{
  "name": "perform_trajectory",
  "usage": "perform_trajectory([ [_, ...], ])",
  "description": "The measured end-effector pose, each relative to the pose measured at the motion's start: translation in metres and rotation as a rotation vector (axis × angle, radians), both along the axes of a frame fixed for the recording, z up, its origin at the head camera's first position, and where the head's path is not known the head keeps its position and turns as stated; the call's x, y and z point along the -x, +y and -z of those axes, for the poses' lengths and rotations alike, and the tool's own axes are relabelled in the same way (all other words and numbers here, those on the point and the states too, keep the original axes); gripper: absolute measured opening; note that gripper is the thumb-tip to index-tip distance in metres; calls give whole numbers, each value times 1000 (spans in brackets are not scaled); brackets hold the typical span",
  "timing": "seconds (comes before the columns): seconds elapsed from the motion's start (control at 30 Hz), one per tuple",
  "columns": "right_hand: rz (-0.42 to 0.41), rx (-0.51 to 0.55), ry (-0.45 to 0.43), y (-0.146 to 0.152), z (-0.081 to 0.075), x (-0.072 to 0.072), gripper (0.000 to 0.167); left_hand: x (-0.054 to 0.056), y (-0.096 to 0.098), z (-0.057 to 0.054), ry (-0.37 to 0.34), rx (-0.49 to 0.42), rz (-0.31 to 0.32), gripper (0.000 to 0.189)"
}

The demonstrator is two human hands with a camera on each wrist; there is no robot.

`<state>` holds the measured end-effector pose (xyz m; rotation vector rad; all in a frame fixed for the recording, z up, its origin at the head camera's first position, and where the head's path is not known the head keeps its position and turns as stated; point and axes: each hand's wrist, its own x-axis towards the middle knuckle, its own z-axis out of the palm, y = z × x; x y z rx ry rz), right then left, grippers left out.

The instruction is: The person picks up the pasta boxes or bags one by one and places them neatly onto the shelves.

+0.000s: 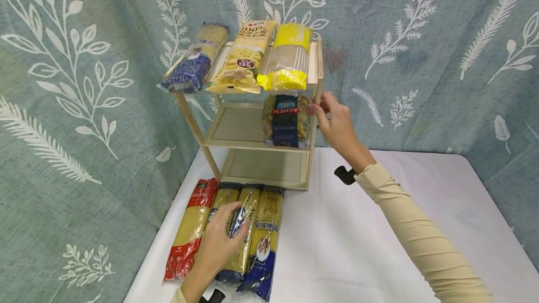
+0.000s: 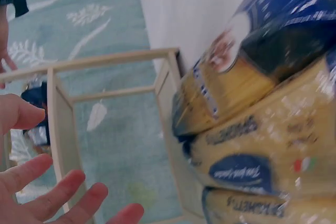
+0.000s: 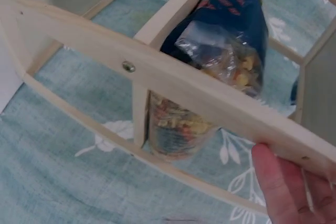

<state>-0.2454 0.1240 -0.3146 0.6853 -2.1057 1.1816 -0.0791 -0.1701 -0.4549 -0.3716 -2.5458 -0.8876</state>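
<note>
Left grip: our left hand [image 1: 221, 237] has its fingers spread, over the spaghetti row and nothing pinched.
Right grip: our right hand [image 1: 337, 123] has bent fingertips against the right post [image 1: 309, 165] of the rack; honestly we can't tell if they're pinching it.
Spaghetti row: on the white table [image 1: 366, 228] we've got a red-ended pasta pack [image 1: 189, 226], one spaghetti pack [image 1: 227, 194], a second spaghetti pack [image 1: 249, 205], then the Ankara pack [image 1: 265, 242], all side by side.
Wooden rack: our three-tier rack [image 1: 236, 123] is just behind that row.
Top tier: blue-ended pasta bag [image 1: 198, 57], yellow "100%" pasta bag [image 1: 244, 55], clear yellow-ended noodle bag [image 1: 288, 57].
Middle tier: our Agnesi pasta bag [image 1: 286, 123] is upright at the right end, right beside that hand.
</note>
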Motion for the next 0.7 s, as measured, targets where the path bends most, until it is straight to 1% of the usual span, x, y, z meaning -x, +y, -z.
perform_trajectory([
  [0.1,-20,9,16,1,2,3,13,-3,5,8,1,10,-4,52],
  [0.23,-47,19,2,2,3,6,13,-7,12,21,13,10,-19,53],
  [0.27,-51,20,-1,3,3,6,13,-8,14,25,7,17,-24,53],
  [0.33,-56,18,-3,3,3,7,13,-12,19,31,-34,27,-27,54],
  [0.47,-63,12,3,3,2,8,13,-20,30,44,-150,68,-33,53],
  [0.53,-68,9,0,4,3,8,12,-25,35,50,-236,99,-50,54],
  [0.6,-74,6,-7,4,4,8,12,-29,39,56,-332,155,-72,56],
  [0.7,-83,13,-20,5,5,7,12,-34,48,65,-477,235,-87,61],
])
